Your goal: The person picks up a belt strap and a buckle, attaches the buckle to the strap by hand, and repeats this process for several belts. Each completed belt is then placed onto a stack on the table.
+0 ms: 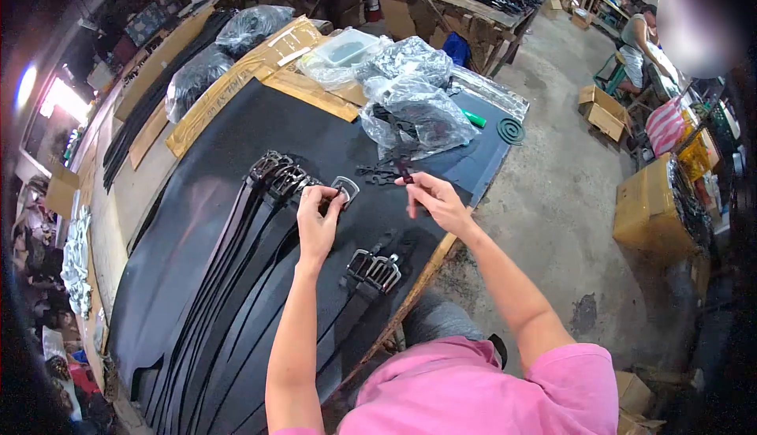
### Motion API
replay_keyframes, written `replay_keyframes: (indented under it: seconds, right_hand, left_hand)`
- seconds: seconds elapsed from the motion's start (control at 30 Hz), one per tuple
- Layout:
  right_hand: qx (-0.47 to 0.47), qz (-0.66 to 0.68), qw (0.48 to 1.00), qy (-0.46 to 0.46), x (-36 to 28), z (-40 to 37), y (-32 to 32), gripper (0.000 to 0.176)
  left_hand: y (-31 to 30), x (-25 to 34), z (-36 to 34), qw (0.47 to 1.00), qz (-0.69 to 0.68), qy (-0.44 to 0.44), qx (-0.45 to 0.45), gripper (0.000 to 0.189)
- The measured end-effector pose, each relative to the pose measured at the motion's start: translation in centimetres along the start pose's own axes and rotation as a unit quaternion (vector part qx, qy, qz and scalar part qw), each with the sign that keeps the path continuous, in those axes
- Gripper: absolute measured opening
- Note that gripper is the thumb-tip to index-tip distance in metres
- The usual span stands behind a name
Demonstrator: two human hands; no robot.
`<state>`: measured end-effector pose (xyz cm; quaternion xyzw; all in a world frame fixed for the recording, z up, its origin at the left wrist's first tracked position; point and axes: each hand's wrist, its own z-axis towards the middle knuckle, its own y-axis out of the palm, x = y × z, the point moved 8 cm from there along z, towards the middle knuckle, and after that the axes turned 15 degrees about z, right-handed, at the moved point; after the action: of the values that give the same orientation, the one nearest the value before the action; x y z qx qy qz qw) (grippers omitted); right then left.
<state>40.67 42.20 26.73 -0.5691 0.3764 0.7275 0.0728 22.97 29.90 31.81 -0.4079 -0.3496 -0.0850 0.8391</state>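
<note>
In the head view, my left hand (318, 218) pinches a silver belt buckle (345, 190) between thumb and fingers. My right hand (438, 205), to its right, has thumb and forefinger closed on a small dark strip (404, 170) whose exact kind I cannot make out. Several similar small black pieces (378, 175) lie just beyond it. Left of my left hand, a row of black belts (229, 277) stretches toward me, their dark buckles (276, 173) bunched at the far end. A smaller stack of belts with silver buckles (377, 269) rests between my forearms.
Clear plastic bags (422, 115) and a lidded plastic box (347, 47) sit at the table's far side, beside flat cardboard (236, 92). A green coil (511, 130) lies near the right edge. Cartons (603, 112) stand on the floor; another person (637, 44) sits beyond.
</note>
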Motion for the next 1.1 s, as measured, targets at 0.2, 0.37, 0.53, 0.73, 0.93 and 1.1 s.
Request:
replay_keyframes:
  seconds: [0.2,0.37,0.53,0.73,0.93,1.1]
  right_hand:
    - [-0.061,-0.134,0.989,-0.013,1.1,-2.0,3.0,0.029]
    - [-0.055,0.015,0.995,-0.076,-0.8,-3.7,6.8,0.031]
    - [-0.126,0.007,0.987,-0.103,-4.8,-4.1,10.8,0.035]
    - [-0.165,-0.023,0.981,-0.098,-5.6,-4.2,11.9,0.037]
    - [-0.129,0.046,0.987,-0.080,-5.1,-4.6,12.3,0.036]
    - [-0.167,-0.022,0.982,-0.084,-5.9,-4.7,12.8,0.033]
  left_hand:
    - [-1.3,2.4,-1.8,0.923,-0.336,-0.138,-0.126,0.012]
    - [-1.2,4.1,-3.4,0.912,-0.366,-0.135,-0.129,0.013]
    - [0.3,4.2,-5.3,0.874,-0.411,-0.174,-0.193,0.009]
    - [-1.6,5.3,-4.8,0.877,-0.421,-0.120,-0.196,0.010]
    - [-1.7,5.4,-5.4,0.846,-0.468,-0.173,-0.186,0.012]
    - [-2.3,5.6,-5.1,0.864,-0.452,-0.108,-0.192,0.011]
